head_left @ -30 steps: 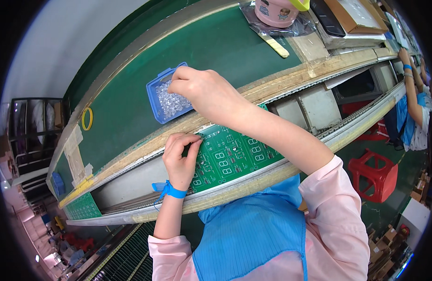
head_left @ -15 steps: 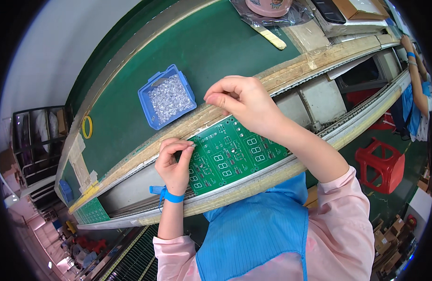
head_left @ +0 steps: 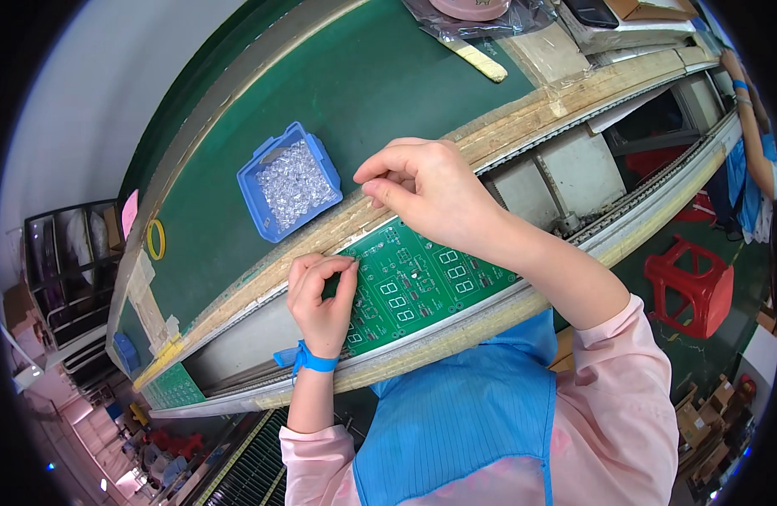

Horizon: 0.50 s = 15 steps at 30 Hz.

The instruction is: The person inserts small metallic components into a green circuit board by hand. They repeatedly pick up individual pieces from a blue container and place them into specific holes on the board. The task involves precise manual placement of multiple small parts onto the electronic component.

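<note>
A green circuit board (head_left: 388, 336) with white digit outlines and small mounted parts lies in the conveyor track in front of me. At its left end is my left hand (head_left: 319, 308), thumb and forefinger pinched together over the board; whatever lies between the tips is too small to make out. My right hand (head_left: 435, 190) hovers above the board's far edge, fingers curled and thumb pressed to the forefinger. Anything in that pinch is hidden. Beyond the wooden rail, left of my right hand, a blue bin (head_left: 274, 228) holds many small clear parts (head_left: 294, 187).
Another green board (head_left: 173, 388) sits further left in the track. On the green bench are a yellow tape ring (head_left: 155, 239), a yellowish stick (head_left: 477, 61) and a pink container (head_left: 471, 7) on plastic. A red stool (head_left: 690, 285) and another person's arm (head_left: 747, 126) are at right.
The view has shifted slightly. My left hand has moved a little right and covers more of the board's left end. My right hand keeps its pinch near the same place.
</note>
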{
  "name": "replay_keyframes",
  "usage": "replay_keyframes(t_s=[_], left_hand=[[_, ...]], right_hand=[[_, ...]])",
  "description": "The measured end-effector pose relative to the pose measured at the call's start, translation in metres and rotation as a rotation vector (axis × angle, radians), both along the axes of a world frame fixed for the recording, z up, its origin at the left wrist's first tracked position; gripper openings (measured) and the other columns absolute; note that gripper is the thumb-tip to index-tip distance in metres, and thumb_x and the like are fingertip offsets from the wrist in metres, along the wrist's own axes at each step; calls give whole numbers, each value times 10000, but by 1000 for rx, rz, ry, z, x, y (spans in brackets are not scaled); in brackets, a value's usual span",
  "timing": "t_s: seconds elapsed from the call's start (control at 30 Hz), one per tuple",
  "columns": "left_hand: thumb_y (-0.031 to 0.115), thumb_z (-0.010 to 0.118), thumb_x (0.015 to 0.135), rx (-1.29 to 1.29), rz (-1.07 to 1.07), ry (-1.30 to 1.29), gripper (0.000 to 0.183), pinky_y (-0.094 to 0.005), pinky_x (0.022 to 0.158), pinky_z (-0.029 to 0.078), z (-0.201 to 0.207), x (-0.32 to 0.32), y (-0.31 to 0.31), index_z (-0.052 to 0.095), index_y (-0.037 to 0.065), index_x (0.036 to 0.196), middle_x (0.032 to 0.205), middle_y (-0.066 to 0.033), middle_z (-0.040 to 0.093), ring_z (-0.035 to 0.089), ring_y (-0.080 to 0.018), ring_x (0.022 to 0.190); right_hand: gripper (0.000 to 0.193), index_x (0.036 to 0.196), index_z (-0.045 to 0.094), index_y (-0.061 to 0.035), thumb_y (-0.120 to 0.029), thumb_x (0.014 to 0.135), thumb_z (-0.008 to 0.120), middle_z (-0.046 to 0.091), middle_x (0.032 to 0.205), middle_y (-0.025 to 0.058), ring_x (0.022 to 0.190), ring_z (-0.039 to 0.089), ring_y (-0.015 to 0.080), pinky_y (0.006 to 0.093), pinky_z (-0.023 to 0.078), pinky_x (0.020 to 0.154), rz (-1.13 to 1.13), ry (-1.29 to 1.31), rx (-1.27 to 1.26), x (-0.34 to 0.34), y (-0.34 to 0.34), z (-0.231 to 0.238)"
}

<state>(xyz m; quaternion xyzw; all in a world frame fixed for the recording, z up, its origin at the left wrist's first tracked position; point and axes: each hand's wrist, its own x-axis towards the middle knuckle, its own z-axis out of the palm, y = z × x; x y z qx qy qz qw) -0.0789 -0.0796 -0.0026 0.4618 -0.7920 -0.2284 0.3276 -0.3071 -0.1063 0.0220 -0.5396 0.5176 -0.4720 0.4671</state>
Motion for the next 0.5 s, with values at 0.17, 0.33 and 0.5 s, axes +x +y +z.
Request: replay_keyframes(t_s=[0.17, 0.33, 0.5], left_hand=[[-54, 785, 763, -16, 4, -21, 160, -279, 724, 495, 1, -2, 0, 702, 35, 867, 859, -69, 675, 615, -172, 814], [-54, 784, 763, -34, 4, -16, 156, -279, 719, 496, -1, 0, 0, 699, 35, 859, 851, -68, 675, 612, -169, 803], [-55, 779, 764, -37, 5, -54, 148, -285, 706, 495, 4, -4, 0, 693, 29, 850, 841, -72, 670, 612, -176, 788]], right_hand=[[127, 1009, 697, 70, 25, 919, 619, 676, 955, 104, 820, 685, 136, 264, 558, 701, -14, 17, -40, 0, 1, 0], [122, 980, 707, 59, 3, 893, 642, 680, 927, 134, 790, 682, 184, 294, 550, 688, -31, 10, -69, 1, 0, 0], [126, 1010, 699, 62, 16, 918, 627, 675, 953, 100, 793, 672, 121, 253, 542, 666, -8, 25, -39, 0, 1, 0]])
